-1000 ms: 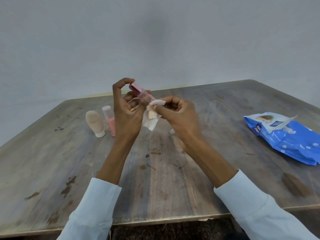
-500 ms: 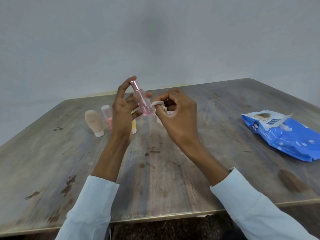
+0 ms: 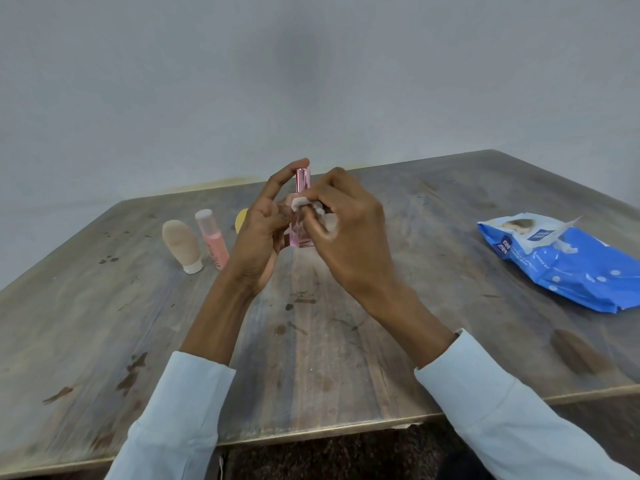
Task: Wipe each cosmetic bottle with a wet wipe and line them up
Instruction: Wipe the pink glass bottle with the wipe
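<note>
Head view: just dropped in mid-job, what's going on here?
A person's left hand holds a clear pink bottle upright above the wooden table, while the right hand rubs it with a wet wipe. A beige tube and a pink bottle stand to the left; the blue wipes pack lies on the right.

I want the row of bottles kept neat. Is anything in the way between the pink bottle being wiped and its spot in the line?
Nothing visible blocks it. The left hand holds the pink bottle upright while the right hand rubs it with the wipe. The row, beige tube, pink tube and a half-hidden yellow item, stands left; the table beside it looks bare.
</note>
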Motion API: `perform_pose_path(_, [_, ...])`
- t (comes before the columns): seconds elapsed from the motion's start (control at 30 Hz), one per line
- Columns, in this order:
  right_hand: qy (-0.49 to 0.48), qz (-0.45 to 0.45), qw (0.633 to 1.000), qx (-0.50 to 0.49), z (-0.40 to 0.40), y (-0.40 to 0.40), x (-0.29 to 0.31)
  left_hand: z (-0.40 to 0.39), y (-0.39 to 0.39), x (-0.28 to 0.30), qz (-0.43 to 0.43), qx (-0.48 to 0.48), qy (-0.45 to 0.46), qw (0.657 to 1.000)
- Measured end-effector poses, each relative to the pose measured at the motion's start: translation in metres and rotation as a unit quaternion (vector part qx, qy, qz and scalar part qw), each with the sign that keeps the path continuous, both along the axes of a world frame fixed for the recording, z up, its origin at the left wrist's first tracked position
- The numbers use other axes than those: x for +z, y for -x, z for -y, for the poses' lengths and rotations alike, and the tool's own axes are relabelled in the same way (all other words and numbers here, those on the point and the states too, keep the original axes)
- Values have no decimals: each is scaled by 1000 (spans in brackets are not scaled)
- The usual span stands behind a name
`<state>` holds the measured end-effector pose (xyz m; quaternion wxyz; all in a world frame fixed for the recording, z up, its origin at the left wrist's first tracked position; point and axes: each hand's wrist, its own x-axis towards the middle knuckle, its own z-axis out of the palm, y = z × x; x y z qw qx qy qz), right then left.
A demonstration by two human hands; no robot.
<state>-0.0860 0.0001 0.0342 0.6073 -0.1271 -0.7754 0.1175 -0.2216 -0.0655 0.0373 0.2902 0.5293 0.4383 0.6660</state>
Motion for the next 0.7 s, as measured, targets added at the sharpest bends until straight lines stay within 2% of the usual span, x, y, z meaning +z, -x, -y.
perform_pose_path(0.17, [57,-29,997,-39,-10,-4,1,3,-3,2,-22,-10,0,1000])
perform_pose_path(0.27, [27,-40,999,-23,-5,-3,2,1,-6,1,-19,-10,-8,1000])
perform_pose_path(0.37, [-1,-13,1000,2,0,3,-1,-1,0,-1,13,14,-27,999])
perform_pose_path(0.5, [60,-3,998,-25,-9,2,-6,-3,4,-1,33,6,-67,997])
perform_pose_path(0.63, [-31,32,998,37,4,2,-5,-1,5,1,98,11,-87,991])
perform_pose_path(0.7, [-41,56,997,43,7,5,-6,-1,9,0,121,13,-95,988])
